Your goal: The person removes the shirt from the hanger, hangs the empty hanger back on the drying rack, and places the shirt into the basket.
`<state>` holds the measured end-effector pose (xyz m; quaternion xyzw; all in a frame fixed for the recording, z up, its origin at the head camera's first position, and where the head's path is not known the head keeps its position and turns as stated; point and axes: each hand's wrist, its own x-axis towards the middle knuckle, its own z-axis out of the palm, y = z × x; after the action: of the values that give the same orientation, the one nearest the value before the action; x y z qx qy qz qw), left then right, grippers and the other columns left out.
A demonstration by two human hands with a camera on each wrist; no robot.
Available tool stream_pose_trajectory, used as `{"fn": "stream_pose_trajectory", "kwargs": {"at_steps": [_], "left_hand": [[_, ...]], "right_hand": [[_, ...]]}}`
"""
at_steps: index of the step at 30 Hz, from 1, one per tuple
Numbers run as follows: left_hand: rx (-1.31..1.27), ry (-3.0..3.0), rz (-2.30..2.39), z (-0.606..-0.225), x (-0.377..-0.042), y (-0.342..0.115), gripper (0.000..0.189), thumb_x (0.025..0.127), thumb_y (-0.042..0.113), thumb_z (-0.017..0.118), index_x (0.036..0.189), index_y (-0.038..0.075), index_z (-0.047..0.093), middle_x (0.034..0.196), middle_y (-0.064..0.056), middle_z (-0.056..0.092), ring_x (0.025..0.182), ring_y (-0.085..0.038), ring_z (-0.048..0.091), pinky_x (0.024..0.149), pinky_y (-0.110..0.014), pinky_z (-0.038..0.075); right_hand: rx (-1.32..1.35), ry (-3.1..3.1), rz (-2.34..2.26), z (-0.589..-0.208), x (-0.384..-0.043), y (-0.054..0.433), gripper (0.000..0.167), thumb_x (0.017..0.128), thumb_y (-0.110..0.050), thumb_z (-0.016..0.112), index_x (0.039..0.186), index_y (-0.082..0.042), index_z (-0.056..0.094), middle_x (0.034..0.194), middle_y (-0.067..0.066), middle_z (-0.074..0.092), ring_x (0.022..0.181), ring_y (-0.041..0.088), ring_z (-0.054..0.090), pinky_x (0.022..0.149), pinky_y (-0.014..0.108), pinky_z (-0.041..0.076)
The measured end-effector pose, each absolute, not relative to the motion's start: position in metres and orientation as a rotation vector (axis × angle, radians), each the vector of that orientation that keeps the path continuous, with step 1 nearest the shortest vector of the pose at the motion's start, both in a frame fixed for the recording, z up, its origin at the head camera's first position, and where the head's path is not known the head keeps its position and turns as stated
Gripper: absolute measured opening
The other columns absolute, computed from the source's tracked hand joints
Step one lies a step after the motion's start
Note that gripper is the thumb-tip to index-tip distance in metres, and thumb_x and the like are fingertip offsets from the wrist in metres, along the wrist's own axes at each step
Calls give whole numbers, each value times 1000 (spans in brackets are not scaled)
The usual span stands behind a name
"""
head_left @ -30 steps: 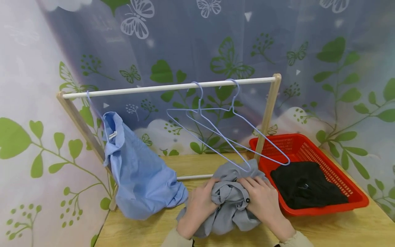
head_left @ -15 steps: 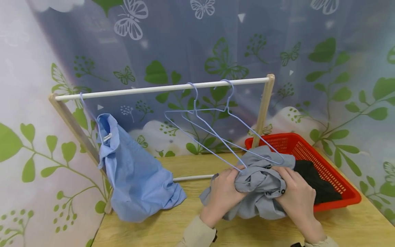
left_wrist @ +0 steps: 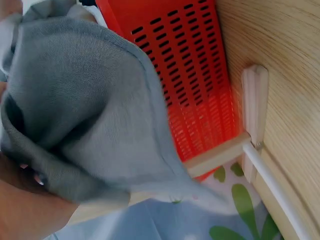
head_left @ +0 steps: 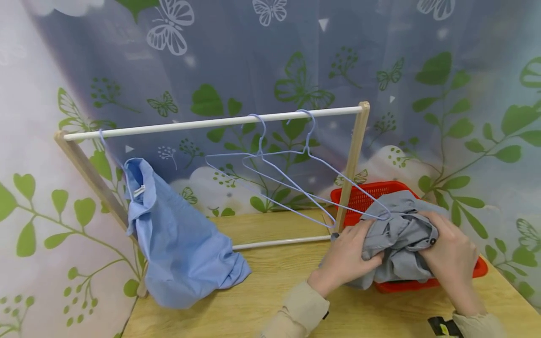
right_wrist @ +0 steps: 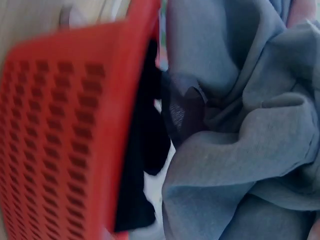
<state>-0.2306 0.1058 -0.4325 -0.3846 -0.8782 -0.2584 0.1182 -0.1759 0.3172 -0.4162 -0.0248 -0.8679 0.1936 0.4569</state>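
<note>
A bunched grey garment with a dark button is held up between both hands over the red basket. My left hand grips its left side, thumb in front and fingers behind. On the other side my right hand grips the cloth near the button. A loose flap of the grey cloth hangs down in the left wrist view, beside the basket's slotted wall. Black cloth lies inside the basket in the right wrist view; the grey garment hides it in the head view.
A wooden rack with a white rod stands on the wooden table. Two bare lilac hangers hang on it, close to the grey cloth. At the left end a blue garment hangs from another hanger. A printed curtain is behind.
Both hands have carried the grey garment to the right, from the table in front of the rack to over the red basket. The head view has shifted slightly right.
</note>
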Motion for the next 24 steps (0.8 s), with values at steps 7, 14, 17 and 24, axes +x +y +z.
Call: {"fn": "stream_pose_trajectory", "kwargs": {"at_steps": [7, 14, 17, 24], "left_hand": [[-1206, -2596, -700, -438, -236, 118, 74, 103, 48, 53, 163, 22, 18, 160, 3, 37, 137, -17, 50, 111, -31, 43], [-1209, -2647, -639, -451, -240, 122, 70, 105, 48, 48, 163, 23, 17, 157, 3, 42, 135, -16, 51, 107, -30, 46], [-1210, -2671, -585, -457, -243, 122, 69, 105, 48, 49, 163, 22, 20, 158, 3, 42, 135, -17, 51, 107, -30, 46], [-1169, -2772, -379, -473, -249, 125, 67, 103, 54, 49, 160, 26, 30, 159, 3, 40, 139, -18, 46, 102, -43, 50]], "right_hand": [[-72, -2214, 400, -391, -209, 359, 36, 77, -10, 79, 112, -9, 70, 111, 24, 69, 72, 53, 60, 48, 59, 38], [36, -2598, 127, -375, -257, 375, 53, 76, 4, 71, 128, -7, 62, 121, 27, 61, 94, 54, 58, 47, 62, 42], [163, -2723, 2, -386, -280, 366, 56, 76, 7, 73, 130, -3, 63, 123, 28, 62, 101, 52, 58, 54, 64, 48], [407, -3035, 130, -443, -316, 347, 68, 83, -10, 79, 140, 10, 49, 136, 41, 50, 118, 60, 52, 86, 67, 50]]}}
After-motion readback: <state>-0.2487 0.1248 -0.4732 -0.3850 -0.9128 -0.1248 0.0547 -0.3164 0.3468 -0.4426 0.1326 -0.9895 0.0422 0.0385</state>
